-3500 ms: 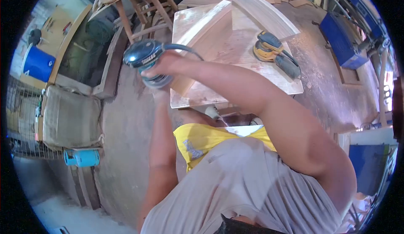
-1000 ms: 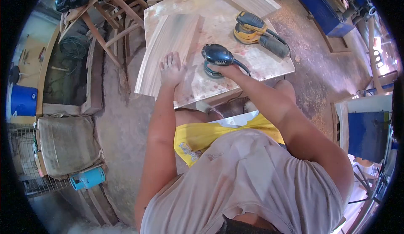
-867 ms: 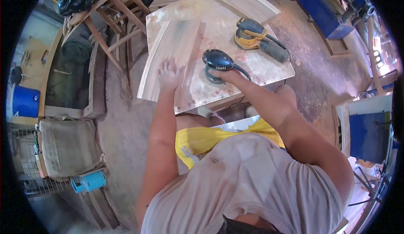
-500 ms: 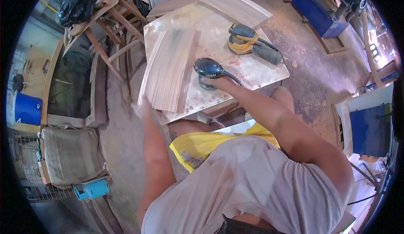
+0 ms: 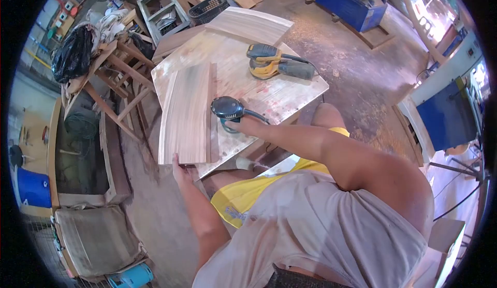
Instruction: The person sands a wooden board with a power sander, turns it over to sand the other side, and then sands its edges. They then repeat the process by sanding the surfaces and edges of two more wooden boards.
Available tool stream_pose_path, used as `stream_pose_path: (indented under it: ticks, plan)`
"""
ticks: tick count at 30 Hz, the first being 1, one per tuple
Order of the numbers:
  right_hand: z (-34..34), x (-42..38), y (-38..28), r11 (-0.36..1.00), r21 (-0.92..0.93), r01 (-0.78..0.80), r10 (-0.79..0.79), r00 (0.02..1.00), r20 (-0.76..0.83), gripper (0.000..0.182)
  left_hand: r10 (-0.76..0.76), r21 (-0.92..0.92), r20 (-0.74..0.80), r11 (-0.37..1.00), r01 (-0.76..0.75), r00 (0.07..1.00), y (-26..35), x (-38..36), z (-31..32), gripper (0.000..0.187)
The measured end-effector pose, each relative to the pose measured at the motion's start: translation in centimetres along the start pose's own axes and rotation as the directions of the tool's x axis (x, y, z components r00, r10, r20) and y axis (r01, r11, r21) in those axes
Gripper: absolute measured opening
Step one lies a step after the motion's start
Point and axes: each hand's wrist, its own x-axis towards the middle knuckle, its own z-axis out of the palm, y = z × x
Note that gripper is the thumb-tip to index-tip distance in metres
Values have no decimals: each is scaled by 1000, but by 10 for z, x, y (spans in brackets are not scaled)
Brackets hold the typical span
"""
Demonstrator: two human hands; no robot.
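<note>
My right hand (image 5: pixel 247 126) is closed on the body of a dark teal-and-black electric sander (image 5: pixel 228 108), which stands on the worktable just right of a wooden board (image 5: pixel 186 117). The board is pale and streaked, and lies lengthwise on the table's left side, with what looks like another piece showing along its right edge. At the board's near end, my left hand (image 5: pixel 180 168) grips the edge, its fingers partly hidden by the wood. Beyond the held tool, a yellow-and-black sander (image 5: pixel 265 63) with a dark dust canister rests on the table.
The paint-stained worktable (image 5: pixel 290 94) carries more boards (image 5: pixel 251 23) at its far end. A wooden trestle (image 5: pixel 127 89) with a black plastic bag (image 5: pixel 75 55) stands to the left. Behind are a black basket (image 5: pixel 208 9) and wood offcuts. Blue machinery (image 5: pixel 349 6) stands far right.
My left hand has moved from the board's left near corner onto its near end. The board appears slightly turned. The view has shifted; my right hand stays on the sander.
</note>
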Motion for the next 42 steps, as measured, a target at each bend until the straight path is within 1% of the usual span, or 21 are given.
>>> stream_pose_path:
  ticks: [2, 4, 5, 7, 8, 13, 17, 19, 20, 22, 23, 25, 26, 28, 30, 32, 33, 35, 39, 41, 42]
  plan:
    - [10, -2, 10, 996, -44, 72, -76, 991, -105, 63, 39, -22, 6, 999, -39, 999, 4, -1, 4, 53]
    - [18, -1, 25, 951, -190, 246, -283, 938, -203, 59, 130, -116, 11, 985, -128, 991, 16, -10, 28, 59]
    - [22, 1, 34, 950, -192, 248, -284, 939, -193, 59, 131, -121, 2, 984, -129, 991, 22, -16, 40, 59]
    - [25, 0, 44, 947, -35, 319, -321, 941, -111, 55, 114, -321, 2, 941, -107, 994, 33, -23, 57, 59]
    - [23, -3, 44, 946, -33, 322, -323, 941, -100, 55, 136, -349, 75, 932, -102, 988, 33, -17, 54, 58]
    - [1, -47, -6, 971, -48, 236, -232, 969, 82, 60, 148, -370, 77, 923, -109, 986, 51, -36, 76, 58]
    - [17, -51, 39, 979, -125, 162, -152, 985, 86, 70, 171, -291, -12, 942, -167, 985, 65, -50, 93, 62]
    - [16, -56, 45, 833, -409, 373, -385, 921, 56, 73, 189, -275, -32, 942, -190, 981, 69, -64, 107, 64]
    - [9, -57, 51, 836, -404, 371, -386, 921, 47, 73, 199, -255, -49, 945, -205, 979, 69, -68, 111, 65]
    - [-28, -69, 26, 891, -263, 370, -218, 857, 466, 67, 221, -260, -51, 939, -226, 974, 65, -69, 111, 66]
    - [-41, -69, 23, 892, -262, 368, -222, 862, 455, 67, 242, -273, -59, 929, -249, 968, 63, -70, 112, 66]
    - [-67, -67, 15, 935, 281, 217, -330, 825, 459, 52, 270, -299, -7, 918, -259, 963, 60, -77, 115, 68]
    - [-83, -65, 6, 938, 194, 288, -341, 870, 356, 39, 297, -331, 29, 904, -271, 955, 60, -79, 116, 70]
    - [-106, -48, -1, 874, 460, 156, -264, 948, 180, 38, 336, -296, 4, 900, -319, 942, 61, -82, 117, 68]
    - [-122, -19, -1, 886, 419, 199, -230, 973, 26, 38, 385, -259, -29, 889, -379, 922, 66, -88, 119, 66]
    - [-126, 15, 3, 863, 409, 297, -264, 955, -136, 39, 536, -154, -43, 830, -536, 843, 72, -107, 130, 68]
    - [-129, 30, -1, 858, 419, 297, -267, 955, -129, 39, 543, -144, -48, 827, -544, 838, 76, -116, 132, 68]
    - [-126, 59, -11, 877, 245, 413, -353, 900, -256, 41, 485, -233, 6, 851, -470, 875, 86, -139, 131, 70]
    - [-132, 127, -38, 915, 78, 396, -351, 876, -331, 48, 545, -205, 16, 822, -531, 838, 109, -195, 129, 71]
    - [-141, 168, -40, 852, -198, 485, -505, 661, -554, 52, 553, -195, 152, 830, -523, 820, 124, -213, 120, 77]
    - [-152, 179, -46, 850, -196, 489, -507, 657, -559, 52, 557, -194, 157, 827, -527, 816, 129, -227, 124, 77]
